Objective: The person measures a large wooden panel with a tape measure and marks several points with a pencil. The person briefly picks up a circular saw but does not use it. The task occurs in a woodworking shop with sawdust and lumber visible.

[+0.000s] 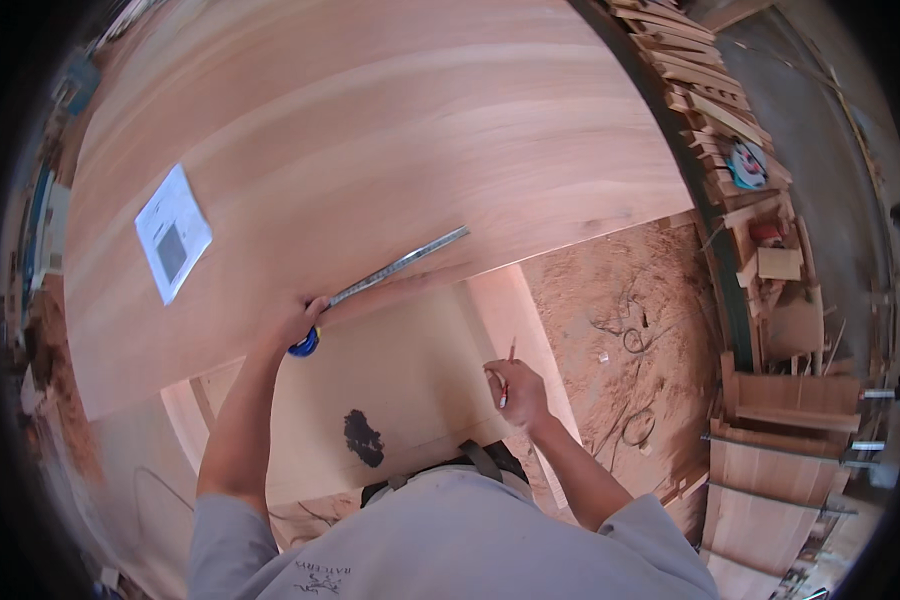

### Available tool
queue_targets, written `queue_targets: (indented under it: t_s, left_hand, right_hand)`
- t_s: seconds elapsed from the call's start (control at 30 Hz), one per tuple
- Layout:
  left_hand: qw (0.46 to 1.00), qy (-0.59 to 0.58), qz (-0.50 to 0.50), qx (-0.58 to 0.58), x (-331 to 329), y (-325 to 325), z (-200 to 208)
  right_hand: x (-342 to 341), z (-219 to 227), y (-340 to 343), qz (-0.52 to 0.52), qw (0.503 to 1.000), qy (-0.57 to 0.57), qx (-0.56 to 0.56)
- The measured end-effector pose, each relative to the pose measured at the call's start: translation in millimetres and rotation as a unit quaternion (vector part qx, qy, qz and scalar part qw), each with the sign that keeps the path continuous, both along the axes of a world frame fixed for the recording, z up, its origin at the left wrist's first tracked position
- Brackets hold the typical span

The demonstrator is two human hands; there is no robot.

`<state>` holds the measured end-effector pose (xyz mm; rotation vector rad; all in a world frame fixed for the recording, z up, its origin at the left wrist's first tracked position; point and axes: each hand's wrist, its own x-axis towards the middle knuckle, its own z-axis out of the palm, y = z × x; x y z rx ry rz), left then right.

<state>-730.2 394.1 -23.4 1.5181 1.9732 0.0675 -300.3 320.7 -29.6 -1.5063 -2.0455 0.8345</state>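
Observation:
My left hand (307,318) is closed on a blue tape measure (304,344) at the near edge of a large wooden sheet (370,130). From that hand the silver tape blade (400,265) runs out over the sheet, slanting away to the right. My right hand (518,390) is closed around a thin red pencil (512,350) that sticks out on both sides of the fingers. It hovers apart from the sheet, above the right side of a pale board (390,350) in front of my body. A dark stain marks that board.
A white printed paper (174,234) lies on the sheet's left part. Sawdust and loose cords (635,340) cover the ground at right. Stacked wood strips (690,70) line the far right, with clamped wooden panels (775,475) nearer.

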Motion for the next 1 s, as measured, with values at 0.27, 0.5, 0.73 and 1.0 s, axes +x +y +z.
queue_targets:
  t_s: [0.27,0.5,0.73,1.0]
  left_hand:
    - [1.000,0.007,0.020,-0.018,8,8,10]
    - [0.999,0.032,0.015,-0.021,10,15,13]
    - [0.998,0.019,0.042,-0.032,13,32,9]
    - [0.999,0.006,0.008,-0.052,14,62,16]
  right_hand:
    - [2,-9,47,-0.024,0.996,-0.014,0.086]
    - [-35,9,152,0.036,0.972,-0.043,0.230]
    - [-57,-24,217,0.111,0.945,-0.073,0.298]
    - [-43,-38,230,0.139,0.936,-0.040,0.319]
